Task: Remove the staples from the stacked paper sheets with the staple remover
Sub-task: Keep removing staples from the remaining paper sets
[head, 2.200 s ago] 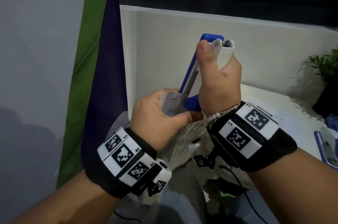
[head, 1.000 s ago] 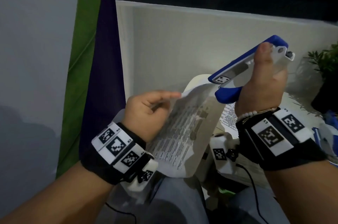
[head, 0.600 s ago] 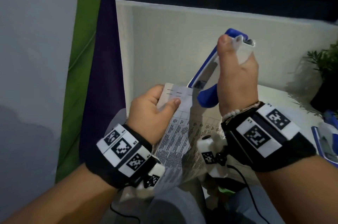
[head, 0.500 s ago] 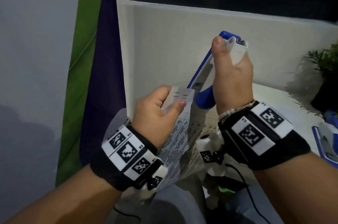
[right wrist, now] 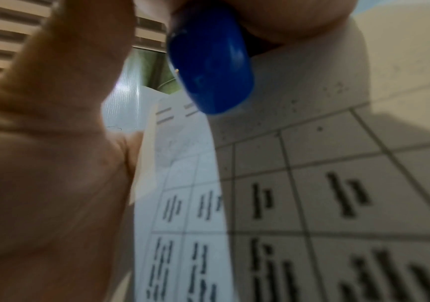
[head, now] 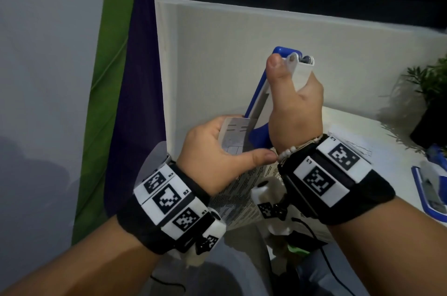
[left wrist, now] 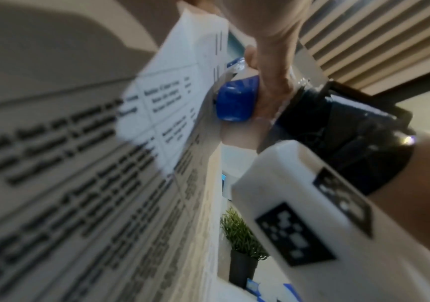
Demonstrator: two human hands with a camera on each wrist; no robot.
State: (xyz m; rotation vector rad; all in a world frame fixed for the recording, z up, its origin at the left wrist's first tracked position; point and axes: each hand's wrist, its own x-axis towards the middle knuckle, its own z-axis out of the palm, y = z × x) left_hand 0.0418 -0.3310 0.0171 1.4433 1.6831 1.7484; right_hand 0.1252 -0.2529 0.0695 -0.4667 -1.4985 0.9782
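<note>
L hand point(head: 210, 158) pinches sheets point(head: 233, 136) — R hand point(head: 295, 112) grips staple remover point(head: 260, 102).

The left hand point(head: 212, 158) and right hand point(head: 295, 114) are raised close together, the left thumb almost at the right wrist, and the paper sheets point(head: 233, 136) and staple remover point(head: 258, 95) fill the gap between them. A white panel point(head: 217, 41) stands upright behind them and closes the far side, and a green and purple cloth point(head: 130, 102) hangs to the left. To the right, open space lies above the desk point(head: 387, 141), bounded by a plant point(head: 433, 92) at the back and a blue-and-white tool point(head: 430, 189) at the frame's edge.
</note>
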